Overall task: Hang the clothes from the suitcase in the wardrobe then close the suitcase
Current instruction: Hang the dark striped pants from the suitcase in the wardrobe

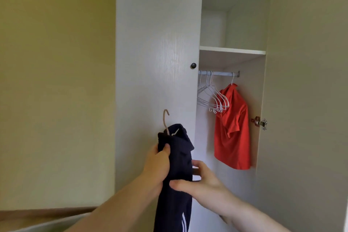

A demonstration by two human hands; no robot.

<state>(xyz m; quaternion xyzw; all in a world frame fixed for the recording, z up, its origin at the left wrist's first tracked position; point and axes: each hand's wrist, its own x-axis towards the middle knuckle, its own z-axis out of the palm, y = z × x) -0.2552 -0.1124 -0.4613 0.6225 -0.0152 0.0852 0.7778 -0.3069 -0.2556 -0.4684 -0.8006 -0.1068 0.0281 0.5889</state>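
Note:
A dark navy garment (178,158) with white stripes near its hem hangs on a hanger whose tan hook (166,118) sticks up above it. My left hand (157,164) grips the garment near its collar. My right hand (195,181) pinches the garment lower down on its right side. Both hands are in front of the wardrobe's shut left door (156,62). Inside the open wardrobe a red shirt (232,130) hangs from the rail (219,73). The suitcase is out of view.
Several empty white hangers (211,98) hang at the rail's left end. A shelf (232,51) sits above the rail. The right door (305,100) stands open. A black knob (193,65) is on the left door. A yellow wall (56,81) is at left.

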